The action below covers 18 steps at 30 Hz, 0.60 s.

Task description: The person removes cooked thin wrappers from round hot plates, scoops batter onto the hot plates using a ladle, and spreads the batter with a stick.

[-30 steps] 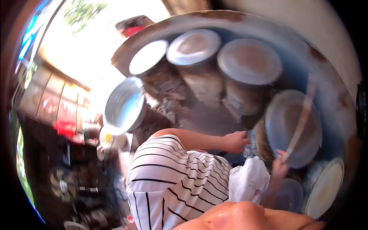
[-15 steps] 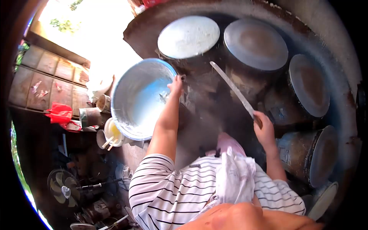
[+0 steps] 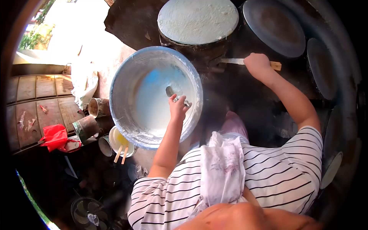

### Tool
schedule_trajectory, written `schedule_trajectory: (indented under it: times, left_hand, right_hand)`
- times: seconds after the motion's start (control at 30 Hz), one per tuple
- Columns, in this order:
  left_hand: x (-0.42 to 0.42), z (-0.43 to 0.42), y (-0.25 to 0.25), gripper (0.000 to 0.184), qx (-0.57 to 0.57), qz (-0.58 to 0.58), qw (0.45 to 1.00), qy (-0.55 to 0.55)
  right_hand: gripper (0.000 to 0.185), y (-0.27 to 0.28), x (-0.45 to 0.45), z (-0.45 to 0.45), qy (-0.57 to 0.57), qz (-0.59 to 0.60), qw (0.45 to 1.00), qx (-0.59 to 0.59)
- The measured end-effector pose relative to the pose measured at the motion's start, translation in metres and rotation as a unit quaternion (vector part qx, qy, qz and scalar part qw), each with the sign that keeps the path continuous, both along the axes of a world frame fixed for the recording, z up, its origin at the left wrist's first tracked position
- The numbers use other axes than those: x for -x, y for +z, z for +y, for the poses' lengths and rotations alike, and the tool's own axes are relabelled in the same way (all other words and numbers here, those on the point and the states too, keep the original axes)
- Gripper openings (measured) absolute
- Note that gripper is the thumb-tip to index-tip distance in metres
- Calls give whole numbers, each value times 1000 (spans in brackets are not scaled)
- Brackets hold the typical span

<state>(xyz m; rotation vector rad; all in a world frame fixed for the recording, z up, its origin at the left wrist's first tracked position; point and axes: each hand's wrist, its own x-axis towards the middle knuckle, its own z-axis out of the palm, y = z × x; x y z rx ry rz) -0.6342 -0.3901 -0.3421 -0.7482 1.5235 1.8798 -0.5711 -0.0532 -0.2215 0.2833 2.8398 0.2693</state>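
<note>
A big blue-rimmed tub (image 3: 115, 101) stands to the left with white liquid (image 3: 147, 111) in it. My left hand (image 3: 177, 109) reaches over the tub, its fingers closed on a metal ladle (image 3: 169, 91) above the liquid. My right hand (image 3: 258, 65) is wrapped round a long flat spatula (image 3: 234, 61). Its wooden handle (image 3: 275, 66) sticks out to the right and its blade points left. That blade lies just below a round griddle (image 3: 197, 21) coated with a white layer; whether they touch I cannot tell.
More round griddles (image 3: 274, 27) curve along the right side, one griddle (image 3: 322, 69) farther round. Left of the tub are a white bucket (image 3: 115, 140) with two sticks, metal cans (image 3: 86, 127) and a red plastic bag (image 3: 55, 137). A fan (image 3: 90, 214) stands at lower left.
My left hand has left the tub's rim and now grips the ladle inside it. My right hand has moved up toward the white-coated griddle, turning the spatula level. The view has shifted.
</note>
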Motion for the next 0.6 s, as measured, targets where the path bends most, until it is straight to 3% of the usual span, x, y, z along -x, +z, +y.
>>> schedule_trajectory:
  times: [0.17,0.23,0.3,0.37,0.4,0.43,0.47,0.53,0.6]
  left_hand:
    - [9,-41,-30,73,34,-79,995,44]
    - [16,-47,-39,71,58,-105,991,57]
    - [23,-64,-57,45,-22,-163,985,57]
    - [23,-102,-55,31,-159,-175,971,25]
    - [23,-105,-22,20,-39,-128,989,-63]
    - [30,-111,1,21,5,-68,994,-87]
    - [35,-118,18,22,49,-12,992,-116]
    - [48,-127,17,24,77,43,988,-128]
    - [82,-128,-21,26,48,60,994,-81]
  right_hand:
    - [13,-31,12,-37,-30,-28,999,-25]
    - [15,-11,16,-38,-81,-46,996,-11]
    - [16,20,-5,-32,-115,-29,993,21]
    - [23,34,-47,-12,-66,84,958,267]
    - [28,58,-54,-30,-158,22,919,361]
    - [34,80,-58,-46,-252,-43,860,442]
    - [34,64,-52,-70,-233,-6,842,486]
    - [32,13,-28,-136,-203,46,846,491]
    - [26,-44,21,-181,-126,77,940,308]
